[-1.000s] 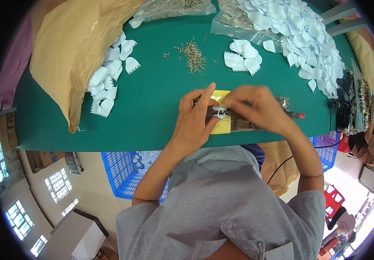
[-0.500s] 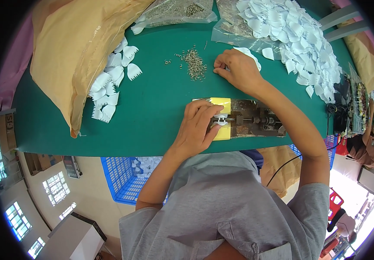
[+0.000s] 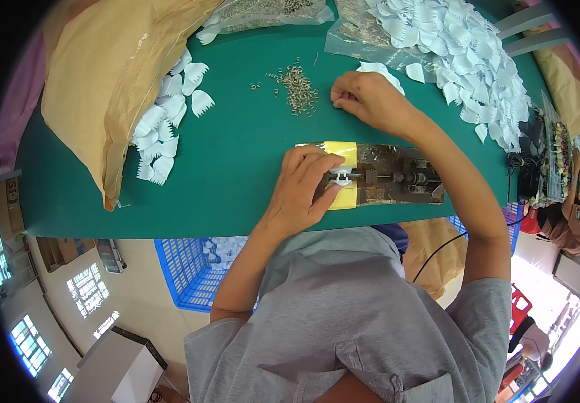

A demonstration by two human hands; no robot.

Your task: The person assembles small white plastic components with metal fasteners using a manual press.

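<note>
The left hand (image 3: pixel 301 189) pinches a white plastic piece (image 3: pixel 342 177) on the metal jig (image 3: pixel 387 177); beyond it, the right hand (image 3: pixel 368 99) curls beside white toothed pieces (image 3: pixel 383 70), whether holding anything I cannot tell. A carton (image 3: pixel 12 213) far left of both hands bears dark lettering (image 3: pixel 12 188).

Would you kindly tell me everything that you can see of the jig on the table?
The jig is a long, dark, worn-looking block, apparently metal, lying left to right on the green table. A yellow band crosses it left of centre; small mechanical parts line its right half. The left hand covers part of its left end, fingertips at a white piece.
</note>
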